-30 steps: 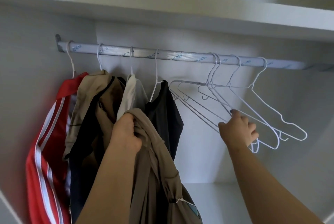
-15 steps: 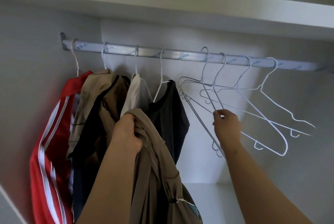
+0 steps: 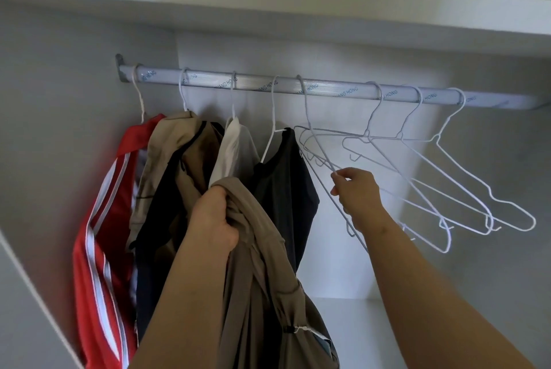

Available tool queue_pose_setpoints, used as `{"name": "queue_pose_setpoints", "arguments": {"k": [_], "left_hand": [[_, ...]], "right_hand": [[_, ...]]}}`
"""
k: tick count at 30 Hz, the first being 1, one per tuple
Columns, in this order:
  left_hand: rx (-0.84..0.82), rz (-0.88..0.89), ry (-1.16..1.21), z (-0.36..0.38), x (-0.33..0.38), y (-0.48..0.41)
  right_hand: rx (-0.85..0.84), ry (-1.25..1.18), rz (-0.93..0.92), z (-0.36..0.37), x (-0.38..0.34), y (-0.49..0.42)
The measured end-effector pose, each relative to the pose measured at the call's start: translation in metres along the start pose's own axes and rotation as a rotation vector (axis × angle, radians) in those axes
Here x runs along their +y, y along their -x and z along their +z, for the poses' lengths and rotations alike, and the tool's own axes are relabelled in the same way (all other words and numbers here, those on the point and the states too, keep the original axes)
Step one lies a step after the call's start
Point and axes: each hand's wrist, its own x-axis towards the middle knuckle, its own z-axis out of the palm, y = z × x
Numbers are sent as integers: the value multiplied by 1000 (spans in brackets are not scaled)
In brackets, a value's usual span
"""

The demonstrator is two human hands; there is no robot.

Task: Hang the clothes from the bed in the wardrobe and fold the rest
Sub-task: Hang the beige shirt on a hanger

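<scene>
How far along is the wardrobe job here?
Done: four garments already hang at the left of the rail, from the red striped one to the black top. In hand: the left hand grips a beige garment, while the right hand pinches an empty white hanger. Left: putting that garment on it. The bed and any folding are out of view.

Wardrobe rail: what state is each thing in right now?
Rail: fixed, carrying hangers.
Red garment: hung.
Black top: hung.
Beige garment: bunched, unhung, gripped by left hand.
Pulled hanger: hooked on rail, pinched by right hand.
Empty hangers: hanging bare.
</scene>
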Motion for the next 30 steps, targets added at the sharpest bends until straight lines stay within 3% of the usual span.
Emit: {"name": "queue_pose_setpoints", "arguments": {"k": [10,19,24,30], "left_hand": [[29,0,-28,-3,0,4],[106,-4,-94,-1,-35,42],[113,-9,-144,-3,-65,71],[180,1,-278,-11,-91,110]], "right_hand": [[45,-241,62,8,8,25],[81,-194,134,-15,64,87],[-108,-287,230,-38,91,122],[-207,-187,227,-76,111,162]]}}
